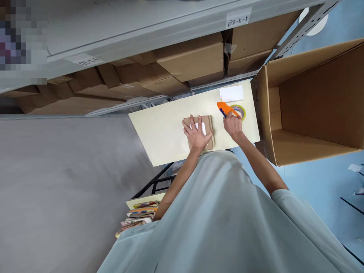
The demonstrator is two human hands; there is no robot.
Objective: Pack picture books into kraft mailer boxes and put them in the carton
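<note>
My left hand (pixel 196 134) lies with its fingers spread on top of a small brown cardboard box (pixel 209 143), pressing it flat to the cream table (pixel 167 132). A white label (pixel 203 128) on the box shows partly between the fingers. My right hand (pixel 233 124) is closed around an orange tape dispenser (pixel 224 107) with a dark blue part at its near side. A yellow-rimmed tape roll (pixel 243 111) sits against the dispenser, just beyond the knuckles. Behind it lies a white stack of paper or labels (pixel 231 93).
A large open carton (pixel 271 113) stands against the table's right end. Metal shelving (pixel 170 34) with cardboard boxes (pixel 193 57) runs along the far side. Several books or magazines (pixel 139 214) lie on a lower surface at my left. A grey wall (pixel 65 182) fills the left.
</note>
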